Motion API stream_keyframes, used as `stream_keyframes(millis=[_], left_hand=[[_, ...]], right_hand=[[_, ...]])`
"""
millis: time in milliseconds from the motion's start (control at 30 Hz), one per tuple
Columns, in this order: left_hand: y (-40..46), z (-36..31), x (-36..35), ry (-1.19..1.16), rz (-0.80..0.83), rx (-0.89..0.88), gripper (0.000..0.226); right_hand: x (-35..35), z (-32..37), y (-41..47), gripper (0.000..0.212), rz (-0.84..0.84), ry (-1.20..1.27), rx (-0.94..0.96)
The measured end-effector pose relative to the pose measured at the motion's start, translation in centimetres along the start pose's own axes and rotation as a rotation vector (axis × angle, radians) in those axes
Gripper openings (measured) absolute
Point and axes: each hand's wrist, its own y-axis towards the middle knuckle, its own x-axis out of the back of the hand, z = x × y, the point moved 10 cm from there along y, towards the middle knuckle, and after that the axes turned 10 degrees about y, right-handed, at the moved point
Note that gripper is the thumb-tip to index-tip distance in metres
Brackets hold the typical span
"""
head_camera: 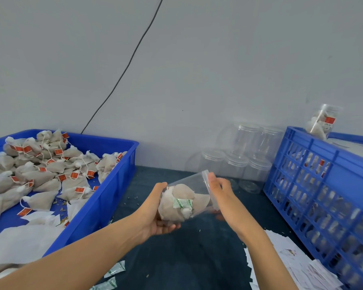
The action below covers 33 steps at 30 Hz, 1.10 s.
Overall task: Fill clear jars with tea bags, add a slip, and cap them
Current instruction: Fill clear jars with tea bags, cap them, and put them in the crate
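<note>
Grey wall point(197, 70) rises behind a dark counter point(187, 258), with a black cable point(126, 68) running down it. Over the counter's middle, the left hand point(155, 214) cups the base of a clear jar point(189, 197) tilted on its side, its fingers curled under it. The jar holds pale tea bags point(182, 204) and a green-and-white slip point(182, 203). The right hand point(222, 193) grips what looks like a clear lid point(208, 185) at the jar's mouth, fingers wrapped round its rim. Left, a blue tray point(122, 176) holds loose tea bags with red tags. Empty jars point(239, 155) stack against the wall, beside a blue crate point(314, 185) on the right. White paper slips point(291, 266) lie near the crate.
</note>
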Motion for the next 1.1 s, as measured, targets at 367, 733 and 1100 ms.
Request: stream_keyframes(millis=[367,733,1100], left_hand=[[0.1,1.7,-1.4,-0.179,0.079,0.164,0.065],[0.5,0.5,-1.3,-0.148,0.054,0.016,0.067],[-1.5,1.8,-3.5,-0.285,0.361,0.328,0.069]], right_hand=[[-0.1,0.2,0.1,0.044,-0.142,0.354,0.115],[0.5,0.5,-0.7,0.04,-0.276,0.38,0.148],[1.0,1.9,-0.8,0.068,-0.21,0.547,0.054]])
